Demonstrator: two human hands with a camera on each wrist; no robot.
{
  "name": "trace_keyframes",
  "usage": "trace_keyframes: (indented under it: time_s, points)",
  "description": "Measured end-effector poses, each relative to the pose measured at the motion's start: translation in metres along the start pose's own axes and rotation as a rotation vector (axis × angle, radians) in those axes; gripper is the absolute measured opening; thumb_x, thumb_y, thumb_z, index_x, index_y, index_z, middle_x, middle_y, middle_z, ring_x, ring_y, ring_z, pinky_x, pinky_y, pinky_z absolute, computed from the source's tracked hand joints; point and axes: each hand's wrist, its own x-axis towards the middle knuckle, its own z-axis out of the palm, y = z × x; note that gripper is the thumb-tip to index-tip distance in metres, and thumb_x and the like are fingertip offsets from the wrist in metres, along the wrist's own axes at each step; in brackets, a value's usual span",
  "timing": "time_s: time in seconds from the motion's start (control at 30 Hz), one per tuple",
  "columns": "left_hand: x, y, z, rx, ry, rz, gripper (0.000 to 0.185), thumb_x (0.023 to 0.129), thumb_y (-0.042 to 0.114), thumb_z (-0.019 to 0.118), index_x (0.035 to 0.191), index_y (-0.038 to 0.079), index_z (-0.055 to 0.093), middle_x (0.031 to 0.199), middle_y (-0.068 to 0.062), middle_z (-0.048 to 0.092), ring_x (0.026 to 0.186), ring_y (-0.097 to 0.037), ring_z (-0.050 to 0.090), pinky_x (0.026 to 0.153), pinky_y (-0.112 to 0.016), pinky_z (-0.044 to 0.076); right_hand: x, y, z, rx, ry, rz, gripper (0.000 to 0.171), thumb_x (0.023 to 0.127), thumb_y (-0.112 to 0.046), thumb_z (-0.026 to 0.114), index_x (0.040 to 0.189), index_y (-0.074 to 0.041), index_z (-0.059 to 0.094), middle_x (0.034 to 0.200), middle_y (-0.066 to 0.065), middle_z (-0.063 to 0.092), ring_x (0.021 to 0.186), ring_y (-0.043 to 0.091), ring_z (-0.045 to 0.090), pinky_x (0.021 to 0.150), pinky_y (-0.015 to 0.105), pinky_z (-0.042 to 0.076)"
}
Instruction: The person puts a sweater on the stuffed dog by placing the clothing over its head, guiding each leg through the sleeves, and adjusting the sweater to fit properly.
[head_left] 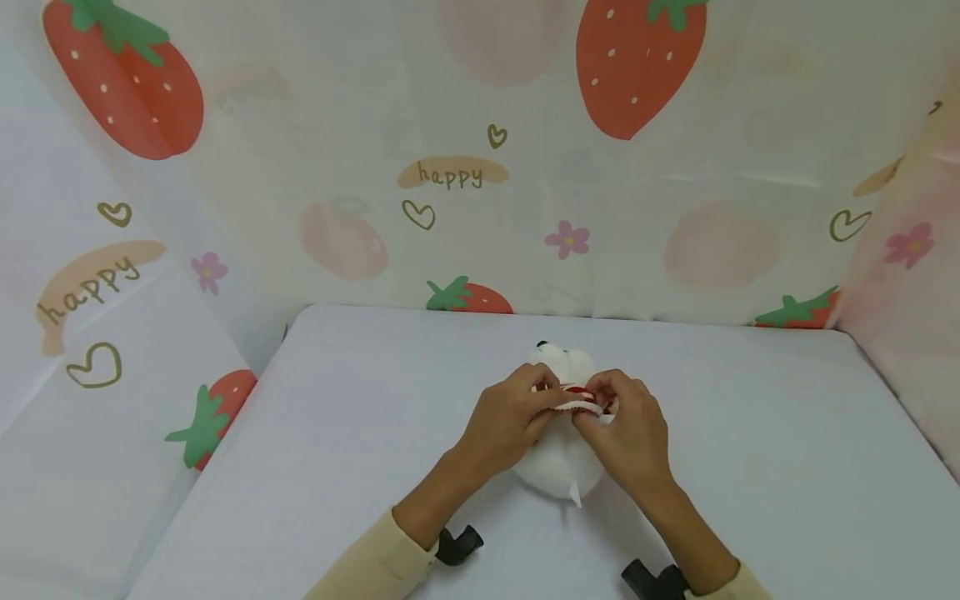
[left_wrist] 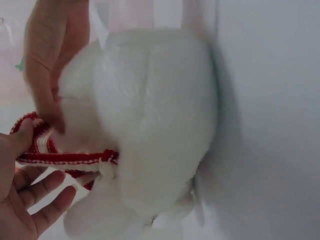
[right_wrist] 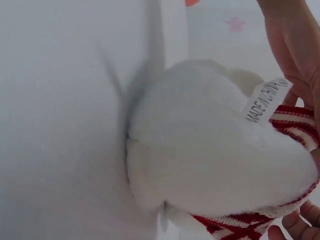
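Note:
A white plush animal [head_left: 558,467] with a black nose stands on the table, its back and a small white tag [right_wrist: 269,100] towards me. Round its upper body lies a red-and-white knitted garment [left_wrist: 65,159], with a knotted part at one side in the left wrist view. My left hand [head_left: 510,417] pinches the garment's edge between thumb and fingers, on the left of the plush. From the other side my right hand [head_left: 630,425] pinches the knit near the neck. The hands partly hide the garment in the head view.
The white-covered table [head_left: 337,417] spreads around the plush. A strawberry-printed curtain [head_left: 465,242] rises along the back and sides. Black camera mounts [head_left: 459,546] hang below both wrists, low over the table.

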Motion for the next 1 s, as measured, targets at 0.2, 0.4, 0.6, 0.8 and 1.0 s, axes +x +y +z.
trace_keyframes:
  time_s: [0.2,0.4,0.6,0.8,1.0]
  points:
    - [0.001,0.001,-0.003,-0.051,-0.063,-0.005,0.012,0.094,0.009,0.072,0.099,0.018,0.078,0.099,0.005,0.06,0.091,-0.009,0.056,0.065,-0.019,0.048,0.0,0.004,-0.001,-0.068,-0.005,0.073,0.036,0.072,-0.004,0.087,0.103,-0.006,0.069,0.085,0.005,0.065,0.082,0.026,0.06,0.064,0.038,0.044]
    - [0.001,-0.002,-0.007,-0.147,-0.158,-0.019,0.013,0.094,0.007,0.072,0.099,0.018,0.077,0.106,0.004,0.06,0.092,-0.009,0.054,0.068,-0.017,0.046,0.002,0.009,-0.001,-0.127,0.01,0.086,0.035,0.073,-0.007,0.089,0.1,-0.006,0.068,0.088,0.007,0.066,0.084,0.029,0.061,0.07,0.043,0.045]
    - [0.0,-0.005,-0.011,-0.234,-0.275,-0.019,0.018,0.095,0.008,0.07,0.107,0.018,0.078,0.11,0.003,0.06,0.099,-0.011,0.055,0.077,-0.017,0.047,0.003,0.013,0.003,-0.183,0.028,0.095,0.027,0.075,0.0,0.082,0.098,-0.005,0.069,0.085,0.008,0.064,0.08,0.028,0.059,0.067,0.044,0.045]
    - [-0.001,-0.007,-0.008,-0.291,-0.264,-0.047,0.017,0.097,0.007,0.067,0.109,0.014,0.078,0.105,0.003,0.063,0.086,-0.009,0.055,0.074,-0.018,0.045,0.003,0.013,0.003,-0.191,0.007,0.081,0.026,0.074,0.0,0.082,0.096,-0.006,0.069,0.077,0.006,0.064,0.073,0.026,0.058,0.067,0.046,0.045]
    - [-0.002,-0.008,0.001,-0.391,-0.185,-0.108,0.017,0.097,0.007,0.067,0.11,0.011,0.079,0.102,0.003,0.07,0.082,-0.006,0.057,0.071,-0.018,0.047,0.002,0.014,0.002,-0.18,-0.024,0.05,0.037,0.076,-0.008,0.086,0.107,-0.005,0.067,0.078,0.006,0.063,0.073,0.026,0.058,0.071,0.046,0.046]
